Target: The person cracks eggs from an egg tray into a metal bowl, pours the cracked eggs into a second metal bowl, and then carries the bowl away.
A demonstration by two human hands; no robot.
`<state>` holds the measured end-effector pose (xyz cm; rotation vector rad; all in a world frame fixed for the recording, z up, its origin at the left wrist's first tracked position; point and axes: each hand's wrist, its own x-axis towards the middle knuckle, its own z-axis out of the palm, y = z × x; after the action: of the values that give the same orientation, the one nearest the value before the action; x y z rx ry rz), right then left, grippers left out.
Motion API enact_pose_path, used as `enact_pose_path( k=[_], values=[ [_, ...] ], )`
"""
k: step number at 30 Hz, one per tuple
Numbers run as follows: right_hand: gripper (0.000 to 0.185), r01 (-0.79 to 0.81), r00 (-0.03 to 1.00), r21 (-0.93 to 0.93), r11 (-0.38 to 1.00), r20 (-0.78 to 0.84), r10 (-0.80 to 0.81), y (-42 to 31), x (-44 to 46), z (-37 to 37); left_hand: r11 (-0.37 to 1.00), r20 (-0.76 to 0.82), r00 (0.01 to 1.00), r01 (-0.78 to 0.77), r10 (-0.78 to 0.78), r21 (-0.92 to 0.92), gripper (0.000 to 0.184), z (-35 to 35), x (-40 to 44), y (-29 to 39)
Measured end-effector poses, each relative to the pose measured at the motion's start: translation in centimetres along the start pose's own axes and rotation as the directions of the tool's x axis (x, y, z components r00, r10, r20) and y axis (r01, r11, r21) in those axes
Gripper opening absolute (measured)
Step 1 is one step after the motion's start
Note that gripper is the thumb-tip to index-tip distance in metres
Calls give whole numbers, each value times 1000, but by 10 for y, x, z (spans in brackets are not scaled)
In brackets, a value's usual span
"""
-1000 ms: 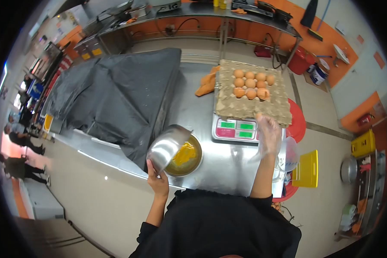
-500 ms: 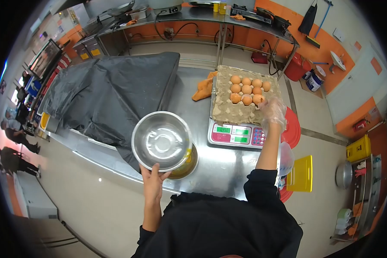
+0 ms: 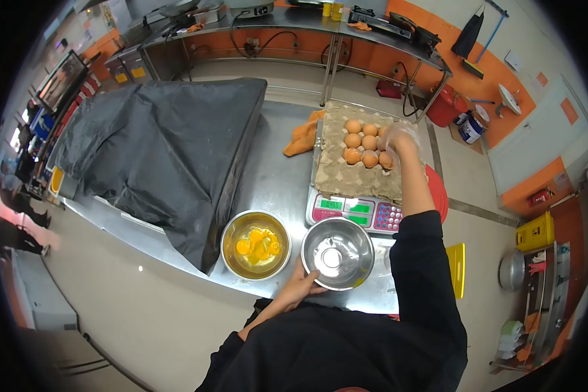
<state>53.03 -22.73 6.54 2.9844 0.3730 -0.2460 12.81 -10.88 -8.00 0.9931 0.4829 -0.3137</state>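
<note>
My left hand (image 3: 298,285) grips the near rim of a shiny metal bowl (image 3: 338,253), thumb over the edge. Nothing but a small yellow smear near the rim shows in it. Just to the left, on the steel table, a second metal bowl (image 3: 225,256) contains cracked eggs (image 3: 260,245) with several yolks. My right hand (image 3: 402,136), in a clear plastic glove, is over the right side of several brown eggs (image 3: 369,142) in a cardboard egg tray (image 3: 336,176). Its fingers are hidden and blurred. Under the tray is a digital scale (image 3: 346,212) with lit green displays.
A black plastic cover (image 3: 163,144) drapes a large bulky thing on the table's left. An orange cloth (image 3: 304,135) lies behind the scale. A red round lid-like thing (image 3: 436,196) and a yellow bin (image 3: 457,268) stand beyond the right edge. A back counter (image 3: 294,19) holds cookware.
My left hand has carried the bowl right and down, from above the egg-filled bowl, now uncovered, to beside it. My right hand has moved farther up over the tray's right side.
</note>
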Motion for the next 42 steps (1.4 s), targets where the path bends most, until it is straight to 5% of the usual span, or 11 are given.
enact_pose_path(
  k=[9,11,15,17,18,20,23,30,32,39,42],
  values=[
    [40,-203,979,200,959,54,196,10,-47,-24,994,58,993,101,-102,30,72,-5,15,-4],
    [40,29,953,774,633,-212,215,35,-62,-11,989,72,986,148,-150,28,75,-5,14,2],
    [33,216,974,867,449,-223,-39,20,-178,-3,983,71,997,-4,-9,186,76,-3,11,10],
    [35,324,945,830,453,-260,-198,7,-230,43,963,92,995,-65,42,261,76,-7,11,16],
    [37,245,968,764,597,-161,-192,-6,-256,57,934,108,988,-140,110,328,76,-9,12,19],
    [37,405,914,614,678,-245,-325,-14,-282,123,895,110,975,-220,192,389,76,-13,16,17],
    [38,546,836,430,719,-335,-435,-15,-302,191,545,164,884,-406,437,734,76,-14,19,16],
    [43,498,867,243,833,-137,-479,-23,-308,187,448,222,887,-405,405,797,82,12,2,21],
    [42,566,820,245,788,-273,-504,-25,-308,185,452,197,895,-380,399,807,82,14,-1,22],
    [35,557,829,193,808,-192,-526,-34,-309,181,497,180,891,-388,416,776,82,13,1,19],
    [31,557,800,287,780,-439,-410,-40,-314,179,498,159,887,-383,433,778,82,10,4,16]
  ],
)
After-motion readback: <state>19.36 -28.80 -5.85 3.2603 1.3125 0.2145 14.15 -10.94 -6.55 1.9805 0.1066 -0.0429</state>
